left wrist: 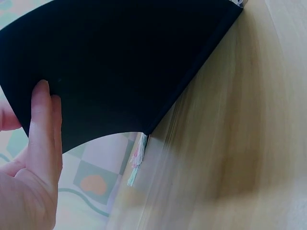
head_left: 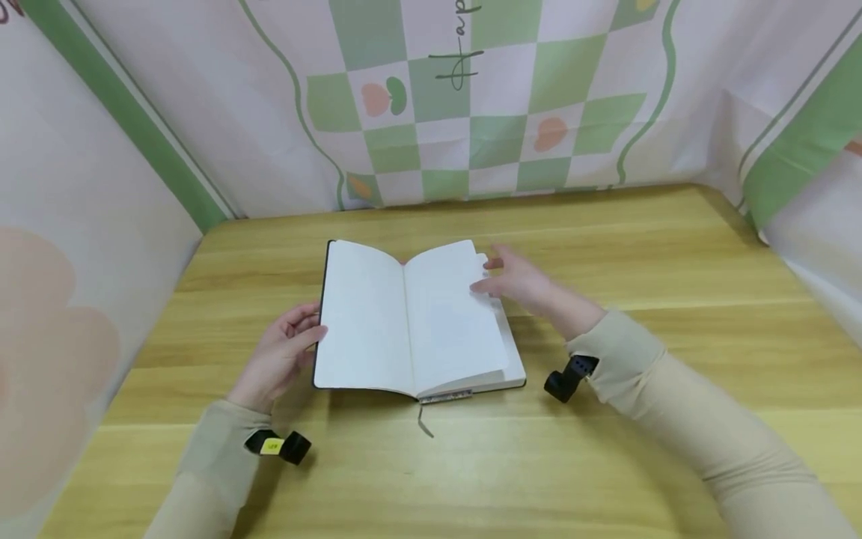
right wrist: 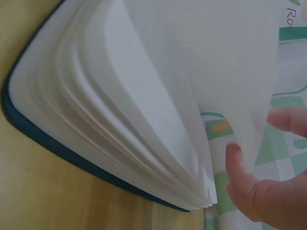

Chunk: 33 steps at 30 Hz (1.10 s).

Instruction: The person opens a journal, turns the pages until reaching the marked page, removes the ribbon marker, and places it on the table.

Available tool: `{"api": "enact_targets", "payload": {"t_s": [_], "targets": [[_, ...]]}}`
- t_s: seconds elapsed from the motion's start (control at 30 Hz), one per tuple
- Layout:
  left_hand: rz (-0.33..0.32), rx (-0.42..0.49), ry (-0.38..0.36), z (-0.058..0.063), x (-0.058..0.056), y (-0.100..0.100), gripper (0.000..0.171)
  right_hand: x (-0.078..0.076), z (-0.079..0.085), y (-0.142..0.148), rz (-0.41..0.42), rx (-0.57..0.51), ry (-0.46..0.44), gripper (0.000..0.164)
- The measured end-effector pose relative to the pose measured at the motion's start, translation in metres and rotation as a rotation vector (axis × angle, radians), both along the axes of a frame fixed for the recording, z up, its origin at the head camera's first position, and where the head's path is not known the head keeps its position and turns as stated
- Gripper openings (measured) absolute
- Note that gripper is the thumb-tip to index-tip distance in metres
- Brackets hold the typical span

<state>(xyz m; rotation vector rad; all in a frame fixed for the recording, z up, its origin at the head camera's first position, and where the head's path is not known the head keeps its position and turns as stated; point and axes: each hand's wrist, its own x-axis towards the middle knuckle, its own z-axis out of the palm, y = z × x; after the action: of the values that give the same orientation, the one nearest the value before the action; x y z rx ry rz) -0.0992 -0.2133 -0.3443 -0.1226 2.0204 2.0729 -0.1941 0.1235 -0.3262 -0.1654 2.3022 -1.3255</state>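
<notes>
A dark-covered notebook lies spread on the table, its facing pages blank and white. My left hand grips the left cover's outer edge, thumb on the page side and fingers behind; the left wrist view shows this black cover raised off the wood. At the upper right edge, my right hand has its thumb on a lifted page, fingers on the far side. In the right wrist view, that page stands between thumb and finger, above the fanned page stack.
A grey ribbon trails from the spine toward the front of the wooden table. Behind stands a green-and-white checked cloth. Small black cameras are strapped to both wrists.
</notes>
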Motion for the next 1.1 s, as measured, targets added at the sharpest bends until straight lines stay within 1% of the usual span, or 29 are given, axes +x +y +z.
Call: {"api": "enact_targets", "payload": {"t_s": [0.17, 0.27, 0.4, 0.53, 0.6, 0.77, 0.9, 0.97, 1.1], "targets": [[0.005, 0.002, -0.001, -0.001, 0.0, 0.001, 0.038, 0.004, -0.008, 0.003, 0.037, -0.145, -0.103, 0.09], [0.007, 0.001, -0.001, -0.001, 0.0, 0.001, 0.041, 0.006, -0.01, 0.003, 0.044, -0.25, -0.146, 0.089], [0.004, -0.008, 0.0, -0.001, 0.0, 0.001, 0.045, 0.01, -0.008, 0.002, 0.046, -0.388, -0.154, 0.085], [-0.001, -0.011, 0.002, -0.001, 0.0, 0.001, 0.044, 0.013, -0.004, -0.002, 0.056, -0.509, -0.149, 0.077], [-0.001, -0.01, 0.004, -0.001, 0.0, 0.001, 0.043, 0.016, 0.0, -0.006, 0.066, -0.552, -0.149, 0.074], [0.002, 0.003, 0.004, -0.001, 0.0, 0.002, 0.043, 0.025, 0.008, -0.017, 0.086, -0.602, -0.149, 0.072], [-0.002, 0.024, 0.003, 0.0, 0.0, 0.003, 0.043, 0.031, 0.013, -0.026, 0.112, -0.604, -0.138, 0.07], [-0.003, 0.031, 0.005, 0.0, 0.0, 0.004, 0.042, 0.033, 0.014, -0.03, 0.14, -0.589, -0.129, 0.069], [-0.002, 0.039, 0.008, 0.001, -0.001, 0.005, 0.041, 0.038, 0.014, -0.038, 0.235, -0.57, -0.11, 0.068]]}}
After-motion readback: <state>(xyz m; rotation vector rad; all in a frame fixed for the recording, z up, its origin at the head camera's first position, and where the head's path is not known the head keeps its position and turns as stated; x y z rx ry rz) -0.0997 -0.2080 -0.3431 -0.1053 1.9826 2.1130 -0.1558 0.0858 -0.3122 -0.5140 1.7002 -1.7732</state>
